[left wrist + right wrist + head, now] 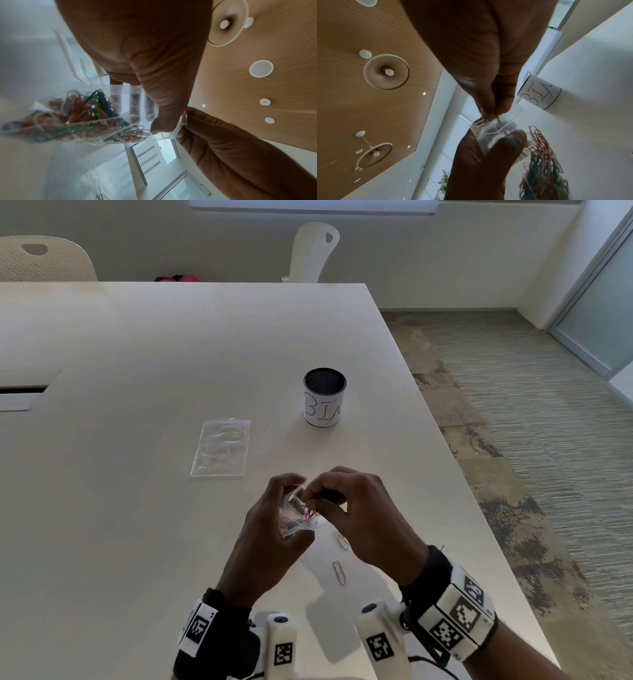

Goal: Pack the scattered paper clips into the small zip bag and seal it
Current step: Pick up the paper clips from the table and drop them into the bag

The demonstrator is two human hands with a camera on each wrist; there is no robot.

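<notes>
Both grips pinch zip bag (297,517) mouth above white table (137,405); carpet (534,412) right.

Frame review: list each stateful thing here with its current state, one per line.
Zip bag: holds colored clips, gripped at its mouth by both hands; sealed or not, unclear.
Left hand: grips the bag.
Right hand: pinches the bag's top edge.
Two loose paper clips: lying on the table, unpacked.
Second bag: flat on table.
Bin cup: upright.
</notes>
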